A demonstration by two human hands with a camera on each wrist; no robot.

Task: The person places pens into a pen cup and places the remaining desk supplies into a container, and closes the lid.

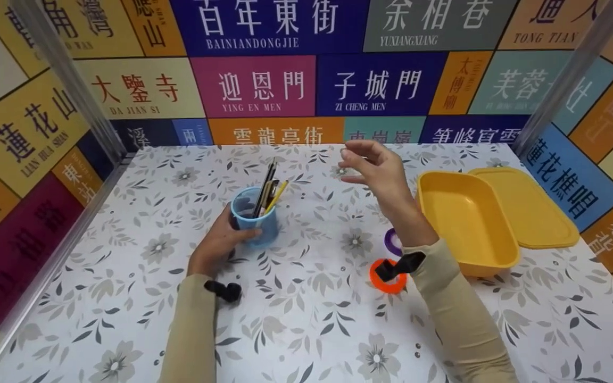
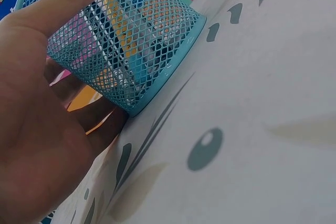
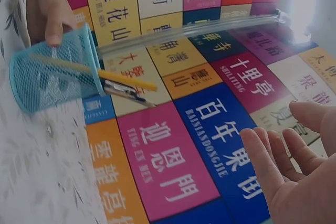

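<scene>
A light blue mesh pen cup stands on the patterned table, and my left hand grips its side. In the left wrist view the thumb lies along the mesh of the cup, with the other fingers behind it. Out of the rim lean several writing tools, among them a yellow pencil and dark pens. My right hand is raised to the right of the cup, fingers bent loosely and holding nothing. In the right wrist view that hand shows its fingers spread apart.
A yellow plastic box sits on the right, with its flat yellow lid beside it. Near the right forearm lie an orange ring and a partly covered purple ring. Colourful sign-covered walls border the table.
</scene>
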